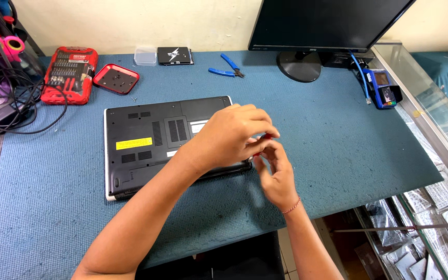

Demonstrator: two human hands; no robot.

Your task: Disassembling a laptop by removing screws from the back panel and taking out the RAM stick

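A black laptop [151,140] lies bottom side up on the blue mat [338,140], with a yellow sticker and vent slots showing. My left hand [232,136] hovers over the laptop's right front corner, fingers curled around a small red-handled tool [266,137] that is mostly hidden. Just to the right, my right hand [276,173] has its fingertips pinched on the same tool's lower end. A thin red bracelet sits on the right wrist.
At the back left are a red screwdriver bit set [69,72], a red tray [116,79] with small screws, a clear box [145,55] and a black drive [174,55]. Blue pliers [226,67] and a monitor [322,26] stand behind. Cables [6,103] left, glass counter [431,103] right.
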